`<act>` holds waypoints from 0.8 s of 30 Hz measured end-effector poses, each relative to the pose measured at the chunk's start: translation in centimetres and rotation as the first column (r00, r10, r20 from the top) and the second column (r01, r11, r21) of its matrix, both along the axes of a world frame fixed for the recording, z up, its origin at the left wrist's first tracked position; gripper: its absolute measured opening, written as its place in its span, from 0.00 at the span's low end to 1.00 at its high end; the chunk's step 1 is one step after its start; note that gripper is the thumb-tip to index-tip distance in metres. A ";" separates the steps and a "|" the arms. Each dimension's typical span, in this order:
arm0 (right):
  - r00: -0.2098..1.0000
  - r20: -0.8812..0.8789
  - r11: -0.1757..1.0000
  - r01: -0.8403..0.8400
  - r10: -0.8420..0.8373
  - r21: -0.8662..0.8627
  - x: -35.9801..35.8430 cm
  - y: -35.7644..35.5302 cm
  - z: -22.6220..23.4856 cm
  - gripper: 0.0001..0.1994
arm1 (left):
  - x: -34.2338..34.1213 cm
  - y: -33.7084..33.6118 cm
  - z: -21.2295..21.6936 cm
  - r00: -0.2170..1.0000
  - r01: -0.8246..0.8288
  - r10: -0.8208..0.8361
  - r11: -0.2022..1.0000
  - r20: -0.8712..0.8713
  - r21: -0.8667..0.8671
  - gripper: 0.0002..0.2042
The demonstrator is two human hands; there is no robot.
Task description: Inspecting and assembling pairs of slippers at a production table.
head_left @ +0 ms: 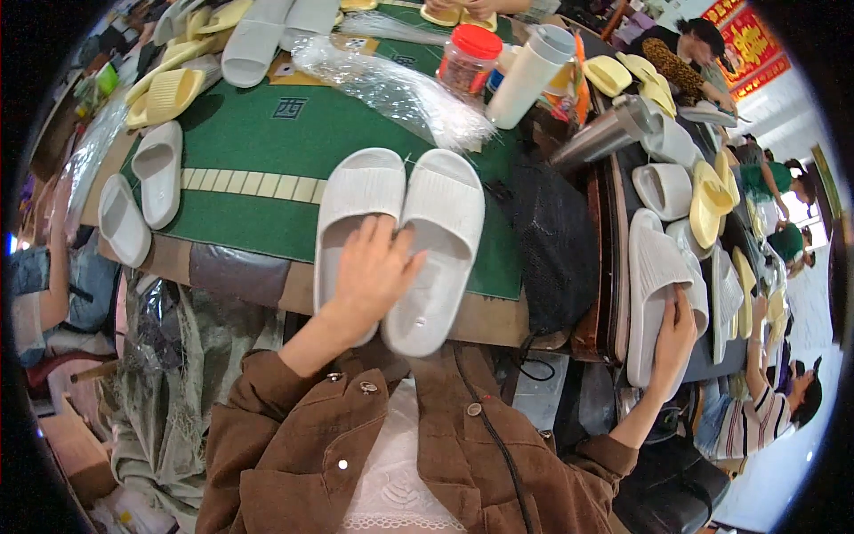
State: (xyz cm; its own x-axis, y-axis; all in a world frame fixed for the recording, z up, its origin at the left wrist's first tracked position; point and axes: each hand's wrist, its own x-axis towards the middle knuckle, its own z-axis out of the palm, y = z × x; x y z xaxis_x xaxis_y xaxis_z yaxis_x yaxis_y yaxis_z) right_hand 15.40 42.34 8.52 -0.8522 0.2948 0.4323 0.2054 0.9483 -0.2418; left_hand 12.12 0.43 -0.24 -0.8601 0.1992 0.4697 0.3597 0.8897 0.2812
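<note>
A pair of light grey slippers, the left one (359,187) and the right one (445,227), lies side by side at the front edge of the green mat (267,133), heels toward me. My left hand (374,267) rests palm down across their foot openings, fingers apart, tips near the edge of the left strap. Off to the right, my right hand (673,343) grips a grey slipper (648,276) by the side of its strap opening. That slipper is among other slippers on a dark surface.
Grey slippers (160,173) lie at the mat's left, yellow ones (166,96) behind. Clear plastic packaging (382,80), a red-lidded jar (470,58), a white bottle (531,77) and a steel flask (605,133) are further back. A black mesh bag (556,240) fills the gap rightward. Other people work around.
</note>
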 end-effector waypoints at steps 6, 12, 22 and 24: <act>1.000 0.013 1.000 -0.027 0.027 -0.008 -0.1 -0.2 0.3 0.15 | -1.1 -11.0 -0.4 0.980 -0.201 0.200 0.969 -0.020 -0.145 0.11; 0.999 -0.044 0.983 -0.020 0.012 -0.184 -0.4 0.4 -0.2 0.14 | -3.0 -23.0 1.4 0.929 -0.369 0.351 0.896 -0.115 -0.246 0.12; 0.930 -0.219 0.893 -0.351 0.297 -0.283 -1.2 -10.6 2.2 0.13 | -3.7 -37.1 0.5 0.687 -0.726 0.669 0.629 -0.284 -0.278 0.15; 0.891 -0.169 0.847 -0.452 0.420 -0.280 -1.8 -14.6 3.2 0.15 | -4.1 -39.5 -0.2 0.679 -0.734 0.667 0.627 -0.307 -0.261 0.15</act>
